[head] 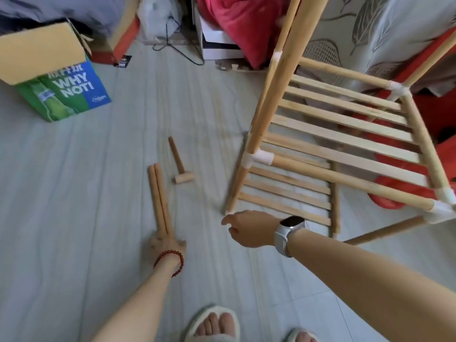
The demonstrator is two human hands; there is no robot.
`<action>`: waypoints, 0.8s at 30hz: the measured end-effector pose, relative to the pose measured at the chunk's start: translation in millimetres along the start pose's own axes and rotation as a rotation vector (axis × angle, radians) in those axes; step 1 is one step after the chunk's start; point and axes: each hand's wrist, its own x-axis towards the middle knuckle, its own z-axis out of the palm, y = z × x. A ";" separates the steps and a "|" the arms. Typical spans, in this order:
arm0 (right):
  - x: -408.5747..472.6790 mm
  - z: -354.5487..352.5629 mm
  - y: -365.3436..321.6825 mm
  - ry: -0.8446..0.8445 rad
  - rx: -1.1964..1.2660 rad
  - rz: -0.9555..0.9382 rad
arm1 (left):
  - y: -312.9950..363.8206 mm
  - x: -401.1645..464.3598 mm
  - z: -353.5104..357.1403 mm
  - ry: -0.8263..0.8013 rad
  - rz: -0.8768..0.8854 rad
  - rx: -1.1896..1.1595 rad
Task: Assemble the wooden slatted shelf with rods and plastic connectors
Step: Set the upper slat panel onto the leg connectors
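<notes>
Left hand [167, 243], low at about 6 o'clock with a red bead bracelet [170, 261] at the wrist, wrapped around the near ends of two loose rods [159, 198] held side by side and pointing up toward 12 o'clock. Right hand [249, 228], just right of centre, with a white watch [287, 230] on the wrist, fingers loosely curled and gripping nothing, hovering just beside the foot of the nearest leg of the shelf frame [345, 134]. Frame tilted at 2 to 3 o'clock, its rods joined by white connectors [256, 157] at the corners, one slatted panel fitted between them. Second slatted panel [291, 191] flat on the floor [74, 218] beneath and in front of the frame, at about 4 o'clock from centre. Small wooden mallet [179, 164] lying on the floor near the centre, just right of the held rods, not touching them. Green and blue cardboard box [66, 90] at 10 o'clock, well apart from the hands. Red fabric [241, 23] at 12 o'clock. Slippered feet [214, 324] at the bottom edge.
</notes>
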 end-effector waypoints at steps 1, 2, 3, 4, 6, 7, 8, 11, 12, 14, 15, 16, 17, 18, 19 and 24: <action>6.0 2.8 4.7 -0.003 0.020 0.002 | 1.1 5.8 8.8 0.019 0.000 0.024; 10.1 5.4 8.9 -0.002 0.032 0.002 | 2.4 9.6 13.5 0.044 -0.008 0.035; 12.6 8.2 13.4 -0.005 0.043 0.007 | 4.0 12.3 17.1 0.053 -0.015 0.037; 13.4 10.3 17.1 -0.014 0.054 0.016 | 5.9 13.5 20.0 0.055 -0.035 0.009; 11.4 14.9 23.7 -0.031 0.076 0.037 | 8.3 13.3 23.0 0.054 -0.046 -0.054; 9.2 15.3 24.8 -0.038 0.080 0.046 | 9.4 10.2 21.4 0.057 -0.024 -0.070; 6.7 13.8 24.8 -0.048 0.081 0.053 | 10.4 4.6 18.0 0.064 0.005 -0.085; -1.3 -0.5 14.9 -0.014 0.095 0.031 | 17.5 -19.7 -5.3 0.145 0.091 -0.215; -5.1 -8.6 8.4 0.029 0.097 0.008 | 20.8 -28.5 -14.8 0.175 0.125 -0.276; -19.5 -25.1 -9.8 0.109 0.106 -0.045 | 28.6 -54.0 -37.8 0.233 0.203 -0.384; -26.6 -32.4 -18.8 0.136 0.115 -0.072 | 33.2 -65.7 -47.5 0.268 0.254 -0.416; -38.4 -39.8 -29.7 0.167 0.121 -0.101 | 37.6 -80.6 -60.3 0.303 0.295 -0.454; -49.2 -47.0 -39.1 0.213 0.127 -0.134 | 44.1 -94.7 -72.9 0.340 0.340 -0.499; -60.5 -56.0 -48.1 0.273 0.141 -0.162 | 51.8 -106.8 -86.4 0.378 0.391 -0.546; -73.2 -66.5 -56.6 0.348 0.157 -0.189 | 61.1 -121.1 -101.1 0.418 0.457 -0.588; -145.4 -112.2 -88.4 0.699 0.361 -0.286 | 96.2 -203.3 -162.7 0.498 0.758 -0.668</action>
